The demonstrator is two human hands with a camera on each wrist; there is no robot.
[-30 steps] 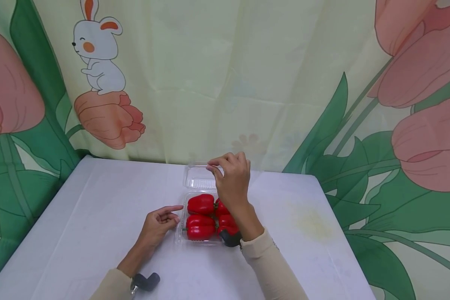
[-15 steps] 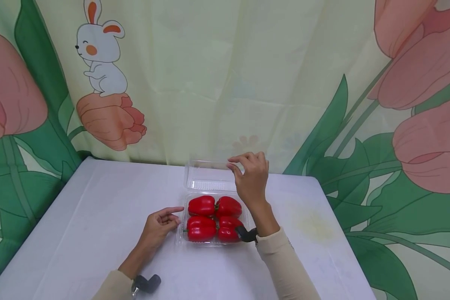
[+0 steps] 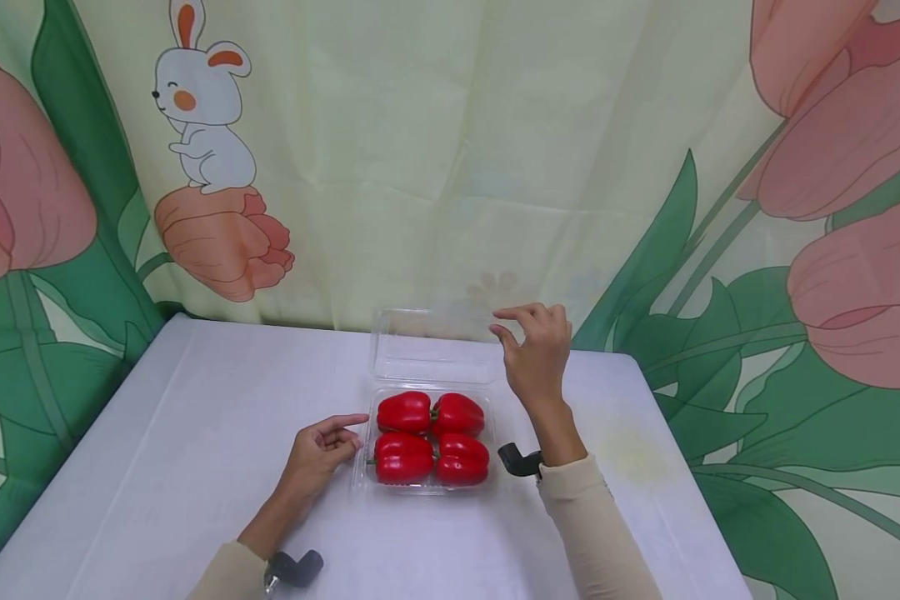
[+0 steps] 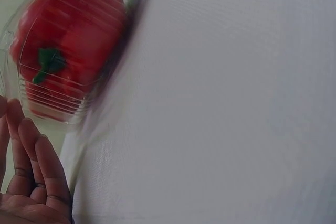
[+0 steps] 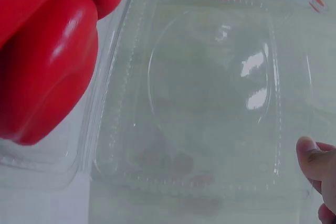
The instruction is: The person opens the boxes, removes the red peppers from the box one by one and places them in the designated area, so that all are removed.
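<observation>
A clear plastic clamshell box with several red bell peppers in its base lies on the white table. Its clear lid stands raised behind the base. At the box's left side is my left hand, its index fingertip at the rim; in the left wrist view the fingers look fairly straight near the ribbed wall. My right hand is raised by the lid's right edge, thumb and index finger apart. The right wrist view shows the thumb close to the lid's outer edge; contact is unclear.
A white cloth covers the table, with a faint yellowish stain on its right side. A curtain printed with tulips and a rabbit hangs behind the table's far edge. Black wrist-worn devices are on both arms.
My right hand has moved right, from above the peppers to beyond the lid's right edge, and its thumb and index finger have parted. The lid stands more upright. My left hand stays put.
</observation>
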